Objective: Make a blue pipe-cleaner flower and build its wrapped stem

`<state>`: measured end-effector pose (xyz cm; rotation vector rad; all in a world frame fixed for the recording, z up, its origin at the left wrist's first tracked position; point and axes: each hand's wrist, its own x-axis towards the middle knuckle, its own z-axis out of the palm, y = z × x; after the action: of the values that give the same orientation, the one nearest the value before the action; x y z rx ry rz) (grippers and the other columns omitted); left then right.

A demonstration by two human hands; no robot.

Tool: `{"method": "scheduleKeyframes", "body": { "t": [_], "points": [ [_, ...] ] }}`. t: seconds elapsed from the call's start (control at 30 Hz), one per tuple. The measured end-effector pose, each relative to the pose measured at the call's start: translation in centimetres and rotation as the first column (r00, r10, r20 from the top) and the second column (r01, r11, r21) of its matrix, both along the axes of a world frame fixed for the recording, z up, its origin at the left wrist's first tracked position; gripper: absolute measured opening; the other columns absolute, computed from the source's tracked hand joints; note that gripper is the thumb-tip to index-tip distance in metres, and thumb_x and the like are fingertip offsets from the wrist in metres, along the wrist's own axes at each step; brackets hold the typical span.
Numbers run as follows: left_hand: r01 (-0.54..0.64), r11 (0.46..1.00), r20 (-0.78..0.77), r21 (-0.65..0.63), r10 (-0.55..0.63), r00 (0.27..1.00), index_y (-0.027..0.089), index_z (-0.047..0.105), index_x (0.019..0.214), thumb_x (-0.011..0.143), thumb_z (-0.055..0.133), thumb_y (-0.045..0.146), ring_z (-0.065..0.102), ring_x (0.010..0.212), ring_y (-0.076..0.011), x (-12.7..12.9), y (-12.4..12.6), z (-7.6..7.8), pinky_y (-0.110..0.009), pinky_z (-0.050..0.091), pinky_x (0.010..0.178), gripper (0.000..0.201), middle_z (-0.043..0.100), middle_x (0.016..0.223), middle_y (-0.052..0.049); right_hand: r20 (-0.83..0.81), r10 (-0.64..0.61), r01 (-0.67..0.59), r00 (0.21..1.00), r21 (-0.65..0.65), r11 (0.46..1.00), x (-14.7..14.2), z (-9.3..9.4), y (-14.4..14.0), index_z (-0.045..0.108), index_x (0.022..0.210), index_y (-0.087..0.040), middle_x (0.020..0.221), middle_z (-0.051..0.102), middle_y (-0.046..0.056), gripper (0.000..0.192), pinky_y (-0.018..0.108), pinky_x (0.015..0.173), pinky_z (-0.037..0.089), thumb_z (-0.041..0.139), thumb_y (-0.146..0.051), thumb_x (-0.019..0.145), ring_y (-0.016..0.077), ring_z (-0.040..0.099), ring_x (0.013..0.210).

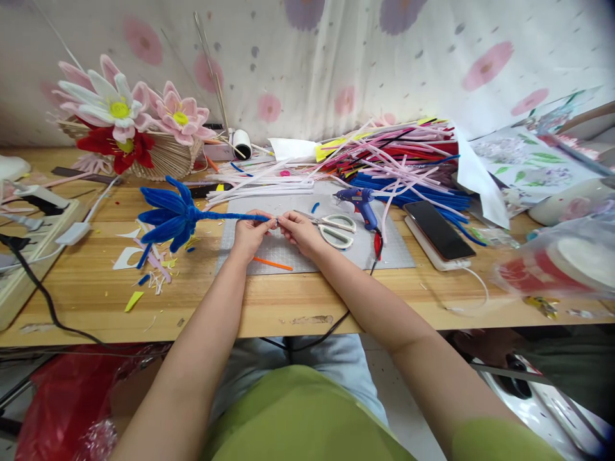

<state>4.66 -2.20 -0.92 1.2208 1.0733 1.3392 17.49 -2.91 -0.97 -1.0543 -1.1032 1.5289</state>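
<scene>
A blue pipe-cleaner flower (168, 216) lies sideways over the wooden table (298, 307), its petals to the left and its blue stem running right. My left hand (250, 234) grips the right end of the stem. My right hand (302, 232) pinches the stem's tip right beside it, fingertips of both hands touching. Both hands rest above a grey cutting mat (384, 253). An orange pipe-cleaner piece (272, 263) lies on the mat just below my hands.
White-handled scissors (336, 230) and a blue glue gun (360, 203) lie right of my hands. A phone (438, 230), a heap of coloured pipe cleaners (403, 160), a basket of pink and red flowers (129, 128), and scraps (148, 272) surround the mat. A power strip (33, 237) sits left.
</scene>
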Motion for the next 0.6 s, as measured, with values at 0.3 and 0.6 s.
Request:
{"method": "scheduleKeyframes", "body": {
  "t": [0.3,0.6],
  "points": [
    [0.055,0.998,-0.017,0.032,-0.055,0.998,0.015,0.059,0.065,0.053,0.074,0.029,0.056,0.053,-0.0092,-0.17,-0.09,0.19,-0.019,0.041,0.046,0.024,0.060,0.057,0.001,-0.131,-0.021,0.006,0.991,-0.115,0.993,0.04,0.74,-0.39,0.045,0.060,-0.016,0.042,0.043,-0.008,0.020,0.015,0.031,0.012,0.061,-0.026,0.069,0.0011,0.030,0.032],
    [0.060,0.998,-0.029,0.036,-0.059,0.998,0.015,0.059,0.066,0.053,0.074,0.031,0.056,0.053,-0.0098,-0.52,0.18,0.06,-0.021,0.043,0.048,0.025,0.060,0.059,0.001,-0.252,0.055,-0.104,0.966,-0.185,0.977,-0.01,0.73,-0.31,0.046,0.063,-0.016,0.044,0.046,-0.007,0.019,0.013,0.031,0.017,0.060,-0.023,0.074,0.0012,0.033,0.034]
  ]
}}
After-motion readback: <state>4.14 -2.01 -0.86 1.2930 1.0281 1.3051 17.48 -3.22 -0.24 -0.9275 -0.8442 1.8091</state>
